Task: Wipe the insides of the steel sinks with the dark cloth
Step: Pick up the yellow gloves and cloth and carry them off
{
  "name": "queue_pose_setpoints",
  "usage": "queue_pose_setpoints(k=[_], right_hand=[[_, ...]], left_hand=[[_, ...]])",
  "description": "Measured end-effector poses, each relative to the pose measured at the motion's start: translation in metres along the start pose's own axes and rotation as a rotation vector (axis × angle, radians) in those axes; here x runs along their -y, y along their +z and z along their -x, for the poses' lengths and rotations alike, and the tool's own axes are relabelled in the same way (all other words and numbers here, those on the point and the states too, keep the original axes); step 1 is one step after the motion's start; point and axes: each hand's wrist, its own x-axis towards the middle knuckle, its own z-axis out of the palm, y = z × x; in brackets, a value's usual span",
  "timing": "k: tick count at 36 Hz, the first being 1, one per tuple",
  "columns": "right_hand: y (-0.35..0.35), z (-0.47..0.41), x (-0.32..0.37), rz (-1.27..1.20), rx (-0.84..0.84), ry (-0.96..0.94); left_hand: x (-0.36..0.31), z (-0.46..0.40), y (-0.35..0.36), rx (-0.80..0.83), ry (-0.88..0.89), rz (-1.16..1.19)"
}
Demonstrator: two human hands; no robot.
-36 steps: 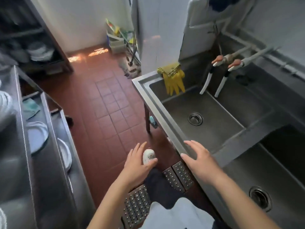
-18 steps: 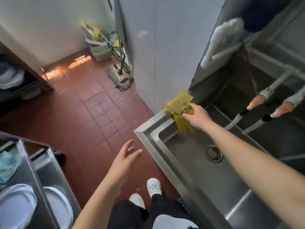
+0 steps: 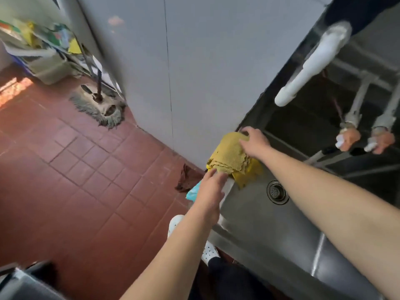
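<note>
A steel sink [image 3: 257, 230] with a round drain [image 3: 277, 192] fills the lower right. A folded yellow cloth [image 3: 229, 156] lies over yellow rubber gloves [image 3: 246, 177] on the sink's far left corner. My right hand [image 3: 255, 144] lies on top of the yellow cloth, fingers curled over its far edge. My left hand [image 3: 213, 189] reaches in from below with fingers stretched out, its tips touching the cloth's near edge. A dark blue fabric [image 3: 357, 9] hangs at the top right, above the sink.
Two taps with orange handles [image 3: 365, 140] hang over the sink's back. A white pipe [image 3: 311, 63] slants above them. A grey-white wall panel [image 3: 194, 72] stands against the sink's corner. A mop head [image 3: 99, 107] and a brown rag [image 3: 186, 176] lie on the red tiled floor.
I have stepped closer to the sink's corner. My right hand went from the near rim onto the yellow cloth. My left hand rose from waist height to the cloth's near edge.
</note>
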Motion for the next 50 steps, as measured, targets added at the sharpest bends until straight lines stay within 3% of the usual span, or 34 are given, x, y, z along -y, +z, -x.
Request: queue_pose_setpoints(k=[5,10,16,20,25,34,40,50], right_hand=[[0.005,0.005,-0.003,-0.137,-0.023,0.158],[-0.002,0.021,-0.01,-0.329,0.138,0.26],[-0.024,0.067,-0.027,-0.534,0.184,0.208],[-0.038,0.115,-0.052,-0.722,0.085,0.197],[-0.053,0.183,-0.086,-0.974,-0.07,0.171],[-0.071,0.301,-0.163,-1.157,-0.526,0.186],[-0.061,0.393,-0.241,-1.358,-0.791,0.258],[-0.038,0.552,-0.389,-1.389,-1.116,0.403]], left_hand=[[-0.019,-0.025,0.009,0.007,-0.158,0.208],[-0.022,-0.036,0.01,0.019,-0.241,0.256],[-0.016,-0.043,0.012,-0.047,-0.17,0.254],[-0.005,-0.038,0.017,-0.042,-0.044,0.079],[-0.001,-0.02,0.036,0.185,0.01,-0.021],[0.037,0.047,0.112,0.503,0.215,-0.307],[0.111,0.104,0.182,0.688,0.304,-0.427],[0.281,0.192,0.298,0.889,0.374,-0.641]])
